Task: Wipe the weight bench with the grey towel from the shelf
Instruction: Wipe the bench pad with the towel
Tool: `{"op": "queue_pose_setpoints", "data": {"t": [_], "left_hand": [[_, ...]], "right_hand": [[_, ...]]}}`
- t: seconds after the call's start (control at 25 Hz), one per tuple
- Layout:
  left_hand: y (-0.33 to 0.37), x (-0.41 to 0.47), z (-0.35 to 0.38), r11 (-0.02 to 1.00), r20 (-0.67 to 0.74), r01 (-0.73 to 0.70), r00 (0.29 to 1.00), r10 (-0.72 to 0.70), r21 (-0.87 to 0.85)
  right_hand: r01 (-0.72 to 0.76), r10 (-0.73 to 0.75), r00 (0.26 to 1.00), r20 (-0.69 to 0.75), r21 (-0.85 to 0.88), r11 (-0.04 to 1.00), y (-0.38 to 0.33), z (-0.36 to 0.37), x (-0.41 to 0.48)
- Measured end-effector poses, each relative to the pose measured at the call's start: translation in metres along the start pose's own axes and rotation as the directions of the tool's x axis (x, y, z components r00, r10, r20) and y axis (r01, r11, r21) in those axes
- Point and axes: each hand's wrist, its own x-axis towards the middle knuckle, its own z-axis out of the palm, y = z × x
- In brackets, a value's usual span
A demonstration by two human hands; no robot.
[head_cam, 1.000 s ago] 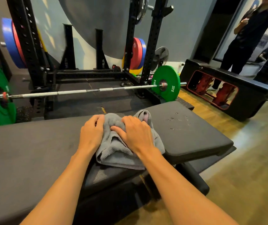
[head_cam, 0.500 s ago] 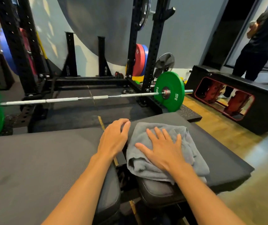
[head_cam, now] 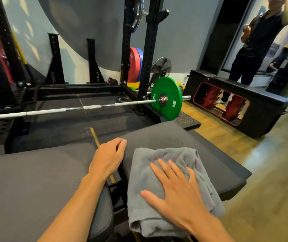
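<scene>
barbell [head_cam: 73,109] cut off at left edge, bench [head_cam: 26,189] cropped below

Towel [head_cam: 167,173] on right pad of bench [head_cam: 174,137], right hand [head_cam: 178,194] flat on it; left hand [head_cam: 109,158] beside it at pad gap; barbell [head_cam: 87,107] behind

A barbell [head_cam: 87,107] with a green plate [head_cam: 167,98] lies across the far floor; a black storage box [head_cam: 261,109] stands far right.

Flat right hand [head_cam: 179,194] on grey towel [head_cam: 159,165]
</scene>
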Motion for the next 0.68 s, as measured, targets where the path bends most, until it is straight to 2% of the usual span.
{"op": "queue_pose_setpoints", "data": {"t": [0.16,0.28,0.4,0.6,0.68], "left_hand": [[-0.005,0.004,0.000,1.000,-0.018,-0.012,1.000,0.012,-0.005],[-0.007,0.005,0.001,0.999,-0.017,-0.026,1.000,0.025,-0.034],[-0.009,0.004,0.002,0.999,-0.030,-0.019,0.999,0.017,-0.045],[-0.011,0.007,0.004,0.999,-0.039,-0.014,0.999,0.013,-0.035],[-0.011,0.005,0.004,0.999,-0.034,-0.013,0.999,0.012,-0.037]], "right_hand": [[-0.030,0.029,0.999,-0.041,-0.009,1.000,0.012,-0.003,0.069],[-0.068,0.067,0.997,-0.023,-0.024,0.997,0.034,-0.008,0.153],[-0.116,0.115,0.993,-0.018,-0.016,0.993,0.047,-0.008,0.192],[-0.134,0.134,0.991,-0.017,0.003,0.991,0.046,-0.010,0.121],[-0.114,0.115,0.993,-0.007,0.072,0.991,0.038,-0.015,0.074]]}}
